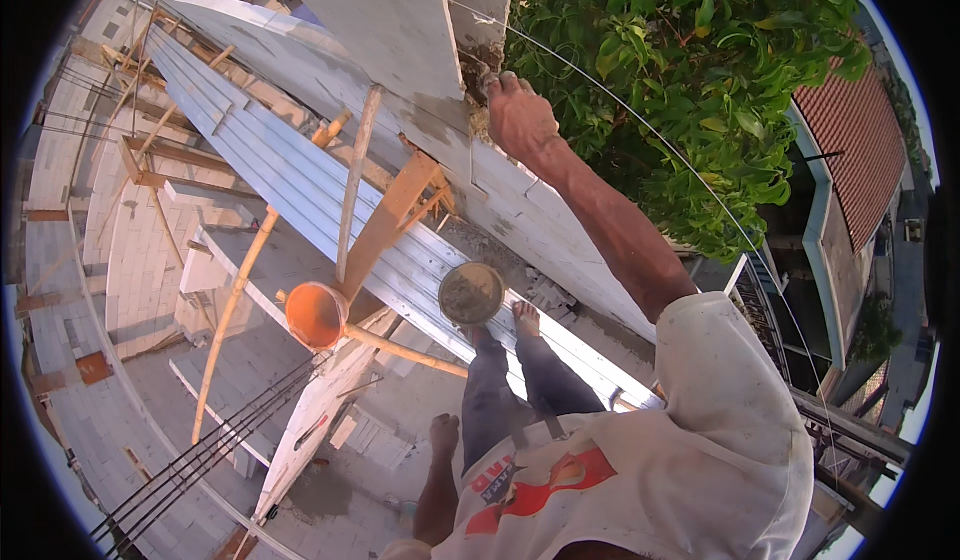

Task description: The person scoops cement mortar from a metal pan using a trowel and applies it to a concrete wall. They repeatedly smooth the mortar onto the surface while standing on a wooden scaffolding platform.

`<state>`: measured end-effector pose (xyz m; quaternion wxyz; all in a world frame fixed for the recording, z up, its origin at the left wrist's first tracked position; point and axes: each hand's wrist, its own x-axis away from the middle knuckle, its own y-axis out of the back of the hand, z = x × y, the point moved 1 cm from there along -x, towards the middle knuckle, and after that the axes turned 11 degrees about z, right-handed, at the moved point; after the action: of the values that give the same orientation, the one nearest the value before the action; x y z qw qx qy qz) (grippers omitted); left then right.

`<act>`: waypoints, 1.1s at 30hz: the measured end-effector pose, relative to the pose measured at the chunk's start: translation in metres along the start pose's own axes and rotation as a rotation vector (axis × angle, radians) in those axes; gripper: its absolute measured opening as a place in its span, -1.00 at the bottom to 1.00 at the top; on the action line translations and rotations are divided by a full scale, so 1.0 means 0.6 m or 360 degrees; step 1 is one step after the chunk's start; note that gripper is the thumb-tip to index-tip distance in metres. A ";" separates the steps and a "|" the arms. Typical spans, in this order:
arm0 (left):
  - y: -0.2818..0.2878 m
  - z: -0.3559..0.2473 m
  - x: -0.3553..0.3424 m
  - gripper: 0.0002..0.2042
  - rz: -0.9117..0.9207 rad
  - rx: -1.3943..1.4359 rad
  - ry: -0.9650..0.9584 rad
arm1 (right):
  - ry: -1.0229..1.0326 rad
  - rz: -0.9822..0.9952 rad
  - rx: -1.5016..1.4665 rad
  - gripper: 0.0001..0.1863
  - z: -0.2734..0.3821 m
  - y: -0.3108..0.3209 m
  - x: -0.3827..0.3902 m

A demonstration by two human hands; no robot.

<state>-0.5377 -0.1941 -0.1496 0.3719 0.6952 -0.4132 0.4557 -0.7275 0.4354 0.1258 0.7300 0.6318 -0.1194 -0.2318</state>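
From where I stand, the right hand is up at the rough edge of a tall grey slab, its arm stretched well away from the body. The fingers are curled in against that ragged masonry, perhaps to steady the reach; whether they pinch something small or merely lean there, I cannot tell. The edge itself lies right at the fingertips, the slab rising beyond them and to their left. Below the same hand runs a lower grey wall, close enough to brace against.

The left hand hangs low by the left hip, well apart from the right, its fingers loosely bent. I see nothing sticking out of it, but the palm is hidden, so I can't say it is bare.

A bucket of grey mix sits down and to the left of the right hand, just beside the feet, likely put there so a stoop would reach it. Both feet are on long corrugated sheets, which seem to serve as the standing platform. Farther left of the right hand is an orange bucket, near the lower end of a brown plank; whether it hangs or stands, I can't make out. A pale string passes near the right hand on its far side, apparently pulled taut, perhaps as a guide line.
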 end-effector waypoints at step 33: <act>-0.259 0.016 -0.756 -0.58 -0.0441 0.1701 -0.0625 | -0.0289 0.1762 -0.0937 -0.47 0.047 -1.056 0.365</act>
<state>-0.5027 -0.0362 -0.6013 -0.0579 0.9053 -0.0925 0.4106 -0.6706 0.2440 -0.5145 0.8718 0.2270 -0.4213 0.1043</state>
